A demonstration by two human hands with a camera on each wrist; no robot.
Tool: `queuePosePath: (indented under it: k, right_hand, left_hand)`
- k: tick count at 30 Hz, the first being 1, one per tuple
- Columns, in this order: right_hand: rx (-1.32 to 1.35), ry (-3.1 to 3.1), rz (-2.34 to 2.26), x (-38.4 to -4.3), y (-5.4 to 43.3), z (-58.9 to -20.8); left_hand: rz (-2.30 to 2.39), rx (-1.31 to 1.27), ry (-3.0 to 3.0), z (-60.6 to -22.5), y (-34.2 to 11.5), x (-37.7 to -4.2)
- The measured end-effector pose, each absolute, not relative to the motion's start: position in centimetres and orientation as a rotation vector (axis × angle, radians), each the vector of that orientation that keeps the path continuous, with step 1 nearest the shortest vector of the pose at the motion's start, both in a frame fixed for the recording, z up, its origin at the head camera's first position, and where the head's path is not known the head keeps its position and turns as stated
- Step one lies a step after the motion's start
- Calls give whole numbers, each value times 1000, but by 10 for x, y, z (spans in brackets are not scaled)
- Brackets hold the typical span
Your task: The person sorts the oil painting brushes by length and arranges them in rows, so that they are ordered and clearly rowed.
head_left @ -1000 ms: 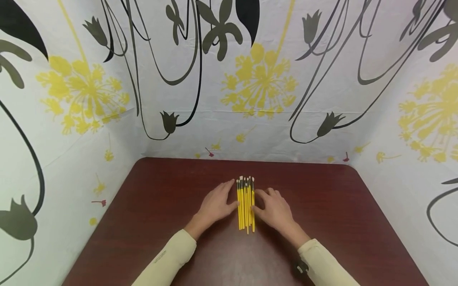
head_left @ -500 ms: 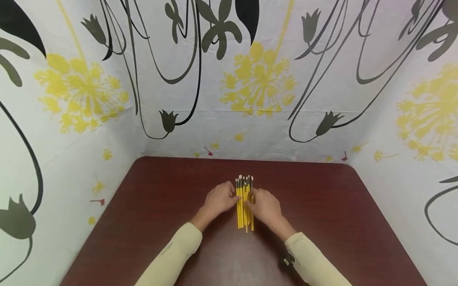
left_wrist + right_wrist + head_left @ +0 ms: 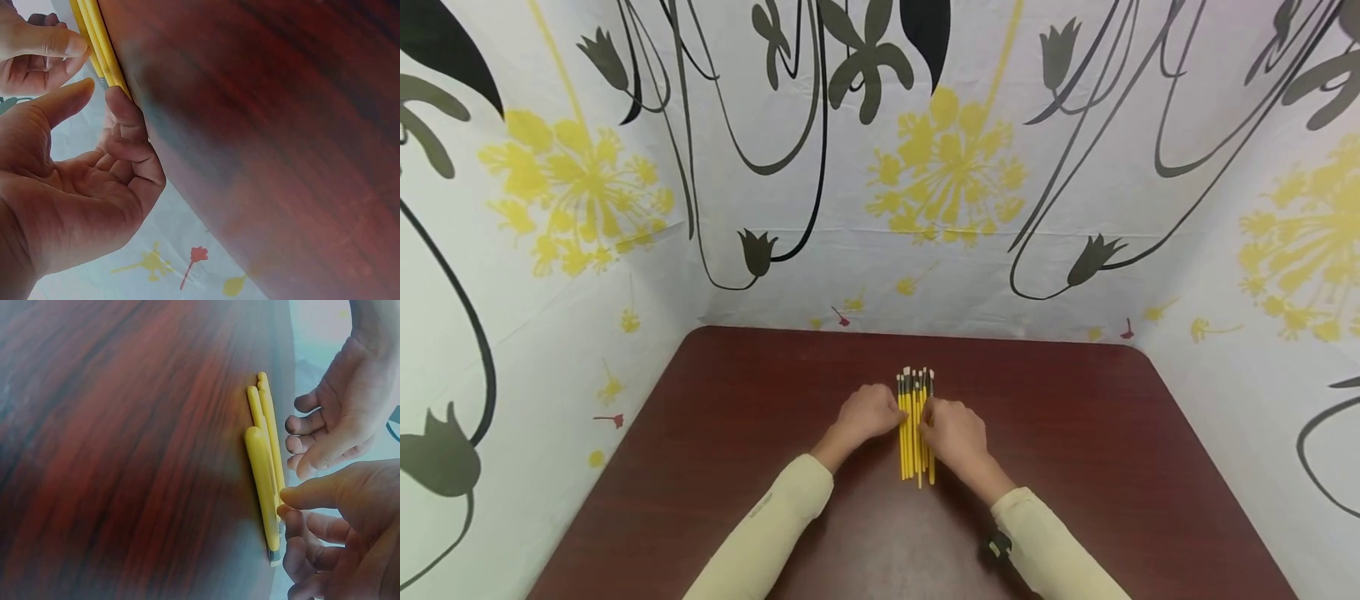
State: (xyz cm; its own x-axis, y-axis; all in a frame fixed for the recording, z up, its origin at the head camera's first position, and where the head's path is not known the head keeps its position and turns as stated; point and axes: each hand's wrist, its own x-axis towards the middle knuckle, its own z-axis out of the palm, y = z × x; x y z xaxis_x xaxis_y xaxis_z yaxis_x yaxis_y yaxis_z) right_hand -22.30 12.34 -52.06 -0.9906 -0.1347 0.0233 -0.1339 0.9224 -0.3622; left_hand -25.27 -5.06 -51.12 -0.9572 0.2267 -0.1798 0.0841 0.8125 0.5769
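A row of paintbrushes (image 3: 912, 429) lies side by side on the table, with yellow handles toward me and dark ferrules and pale bristles at the far end. My left hand (image 3: 870, 411) is at the row's left side, fingers bent. In the left wrist view, the left thumb and index fingertips stand apart beside the handles. From the right, my right hand (image 3: 955, 431) reaches over part of the row. Its thumb and index fingertips come close together at the handles in the right wrist view; whether they pinch a paintbrush cannot be made out.
The dark red-brown wooden table (image 3: 760, 367) has rounded far corners. White fabric (image 3: 850, 200) with yellow, grey and black plant prints stands around its back and sides. A small black object (image 3: 996, 547) shows by the right sleeve (image 3: 1052, 542).
Both hands have come inward to the paintbrushes, and their fingers have bent more. The right hand now covers part of the row. The paintbrushes stay in about the same place.
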Motion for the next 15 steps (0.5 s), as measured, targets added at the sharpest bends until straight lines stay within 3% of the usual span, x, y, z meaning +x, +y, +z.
queuePosePath:
  k: [15]
  right_hand:
    - [-168,3104,-571,-221,126,-525]
  left_hand:
    - [712,159,2772,-515,-42,-263]
